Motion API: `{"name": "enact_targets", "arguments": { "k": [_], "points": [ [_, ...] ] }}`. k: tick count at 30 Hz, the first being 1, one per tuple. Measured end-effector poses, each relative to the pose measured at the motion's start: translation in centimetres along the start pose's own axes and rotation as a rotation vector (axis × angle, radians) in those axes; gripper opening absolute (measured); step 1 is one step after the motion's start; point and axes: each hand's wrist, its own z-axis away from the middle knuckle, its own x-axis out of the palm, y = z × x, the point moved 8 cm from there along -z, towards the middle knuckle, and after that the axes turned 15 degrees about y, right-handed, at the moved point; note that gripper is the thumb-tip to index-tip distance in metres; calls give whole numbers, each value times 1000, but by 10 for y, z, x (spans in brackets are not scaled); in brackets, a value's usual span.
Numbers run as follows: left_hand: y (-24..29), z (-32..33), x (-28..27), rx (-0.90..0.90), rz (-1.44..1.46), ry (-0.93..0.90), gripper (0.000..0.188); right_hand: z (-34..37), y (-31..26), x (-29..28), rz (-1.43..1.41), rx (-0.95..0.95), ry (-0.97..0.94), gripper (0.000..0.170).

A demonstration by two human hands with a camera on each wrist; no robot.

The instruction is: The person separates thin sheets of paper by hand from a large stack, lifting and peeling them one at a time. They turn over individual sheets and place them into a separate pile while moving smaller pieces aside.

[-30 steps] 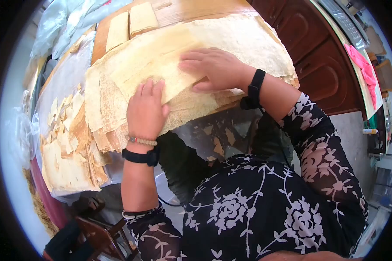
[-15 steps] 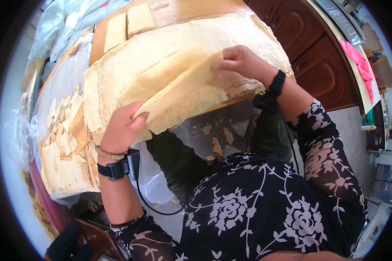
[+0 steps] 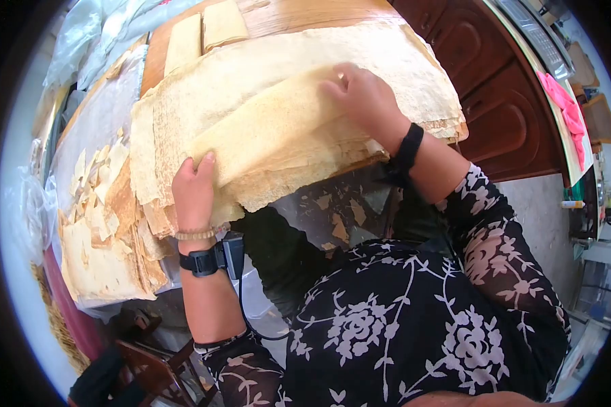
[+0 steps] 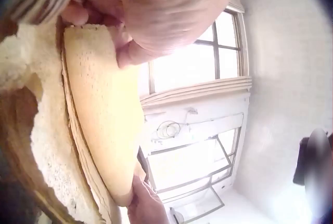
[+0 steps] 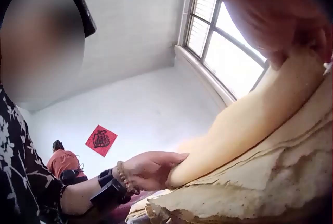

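A thin pale-yellow sheet (image 3: 271,125), folded over into a long strip, lies slantwise on a stack of larger flaky sheets (image 3: 387,57). My left hand (image 3: 195,193) pinches the strip's near left end, thumb on top. At the far right end, my right hand (image 3: 372,105) grips the other end with curled fingers, slightly blurred. From the left wrist, the strip (image 4: 104,99) shows a rounded, bulging fold between the two hands. The right wrist view also shows the folded strip (image 5: 244,122) held at both ends, close over the ragged stack edges (image 5: 250,193).
Two folded bundles (image 3: 183,44) lie behind the stack on the wooden table (image 3: 305,17). Broken flakes and scraps (image 3: 105,200) are heaped at the left, by clear plastic sheeting (image 3: 81,47). A dark wooden cabinet (image 3: 502,102) stands to the right.
Both hands lay flat on the sheet a second ago. They then gripped its ends, lifted and folded it; now the strip is lower on the stack and the left hand has moved forward.
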Motion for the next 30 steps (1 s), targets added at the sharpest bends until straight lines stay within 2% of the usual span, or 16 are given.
{"name": "enact_targets", "arguments": {
  "k": [2,3,5,6,8,10,12,13,15,16,18,21,23,25,27,30],
  "points": [
    [2,-4,2,-24,-30,-22,34,12,-34,-27,100,-355,506,42],
    [0,-6,3,-46,-62,-46,33,18,-41,-21,100,-355,505,42],
    [-10,-12,3,-40,-99,-47,33,53,-88,10,69,-918,285,52],
    [-14,-14,4,-32,-135,-53,33,56,-89,17,70,-912,285,52],
    [-17,-17,6,21,-261,-41,33,55,-82,42,67,-850,122,55],
    [-8,-7,4,63,-393,-21,36,54,-81,46,85,-854,117,55],
    [61,30,-4,644,-840,455,54,55,-77,48,115,-842,119,56],
    [65,30,-1,651,-835,457,54,54,-75,50,93,-838,109,56],
    [81,55,35,1111,-741,145,69,53,-75,50,68,-831,99,56],
    [76,56,38,1110,-746,143,69,54,-75,50,75,-828,107,56],
    [55,49,57,991,-697,-80,73,56,-74,51,76,-819,129,55],
    [56,42,59,998,-710,-149,71,51,-70,51,74,-805,106,57],
    [63,39,59,1020,-731,-200,68,50,-71,43,-23,-773,10,60],
    [71,34,60,1030,-751,-258,66,48,-67,24,-131,-742,56,60],
    [74,30,61,989,-747,-371,60,44,-51,-5,-219,-583,71,59],
    [88,33,63,1025,-786,-390,48,42,-22,-38,-250,-500,192,55]
  ]
}}
